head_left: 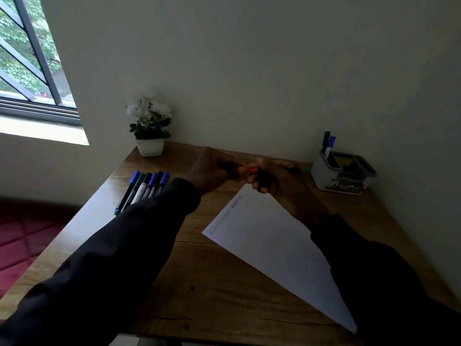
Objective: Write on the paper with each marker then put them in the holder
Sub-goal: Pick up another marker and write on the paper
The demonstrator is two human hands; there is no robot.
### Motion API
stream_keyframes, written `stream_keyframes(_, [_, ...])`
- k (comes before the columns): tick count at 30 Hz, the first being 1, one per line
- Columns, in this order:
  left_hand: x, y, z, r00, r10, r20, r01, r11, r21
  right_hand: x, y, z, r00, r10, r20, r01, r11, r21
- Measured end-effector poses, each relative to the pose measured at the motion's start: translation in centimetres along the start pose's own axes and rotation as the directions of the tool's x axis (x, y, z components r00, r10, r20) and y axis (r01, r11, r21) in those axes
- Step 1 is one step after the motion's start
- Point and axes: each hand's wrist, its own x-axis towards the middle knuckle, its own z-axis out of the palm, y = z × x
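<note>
Marker (251, 169) between left grip (214, 171), right grip (272, 177)

Dim pale wall (249, 71), barred window (32, 58) left, wooden desk (212, 295), red cushion (20, 240).

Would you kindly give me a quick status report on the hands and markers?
Left hand and right hand both hold one marker near paper's far corner. Two markers in holder; loose markers lie left on table. Nothing blocks holder.
</note>
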Motion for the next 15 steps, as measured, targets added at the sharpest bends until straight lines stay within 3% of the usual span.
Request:
stream_keyframes(3, [0.2,-0.1,-0.6,0.998,-0.052,0.041,0.051,0.998,0.038,0.5,0.0,-0.6,0.993,0.004,0.118,-0.001,1.000,-0.029])
stream_keyframes(8, [0.9,-1.3,-2.0,0.992,-0.113,0.049,0.109,0.992,0.069,2.0,-0.9,-3.0,0.919,0.119,0.377,-0.114,0.993,-0.036])
stream_keyframes(11, [1.2,-2.7,-2.0,0.991,-0.129,0.046,0.124,0.988,0.090,2.3,-1.0,-3.6,0.956,0.101,0.276,-0.078,0.993,-0.093])
stream_keyframes(15, [1.5,-4.8,-1.0,0.990,-0.139,-0.032,0.143,0.953,0.267,2.1,-0.4,-3.7,0.980,0.131,0.147,-0.114,0.986,-0.123])
